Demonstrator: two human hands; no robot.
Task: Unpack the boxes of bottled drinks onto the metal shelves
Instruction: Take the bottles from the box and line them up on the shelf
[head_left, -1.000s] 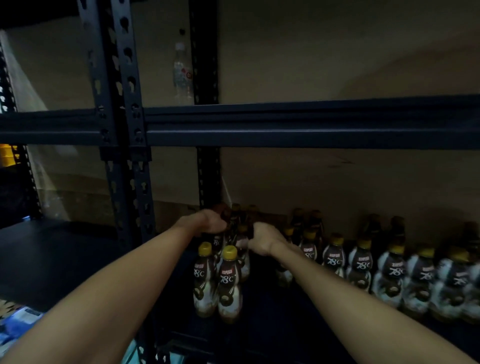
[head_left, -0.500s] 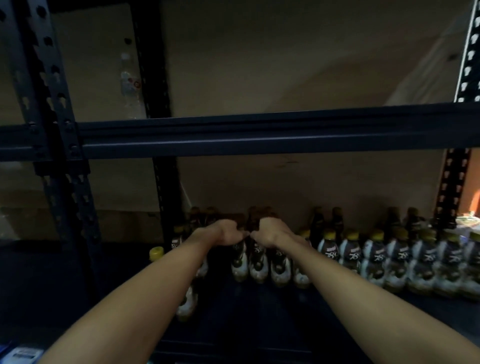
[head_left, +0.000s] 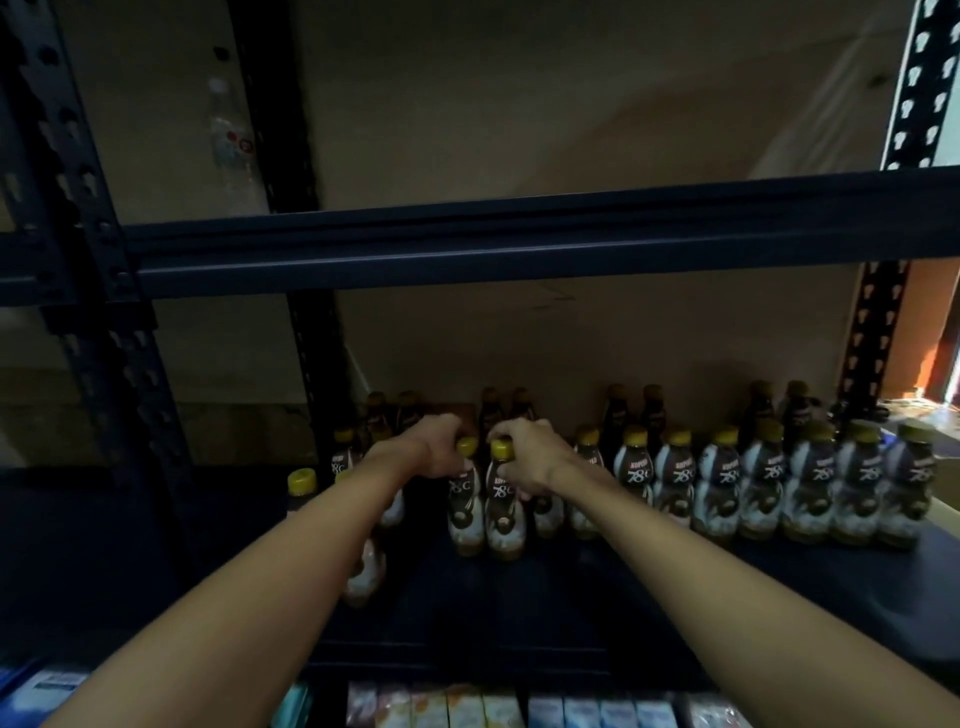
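Reaching forward, hands (head_left: 439, 451) (head_left: 527, 454) gripping two bottles (head_left: 464, 501) (head_left: 503, 504)

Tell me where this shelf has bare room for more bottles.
Bare: the front strip of the shelf deck, between the right-hand row of bottles and the front edge. The dark stretch left of the lone yellow-capped bottle looks bare too. Crowded: where the left hand and right hand grip the middle bottles, and along the back.

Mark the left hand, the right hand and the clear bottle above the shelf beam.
left hand (head_left: 434, 451): head view, on the back of the hand.
right hand (head_left: 527, 453): head view, on the back of the hand.
clear bottle (head_left: 232, 143): head view, on its labelled body.
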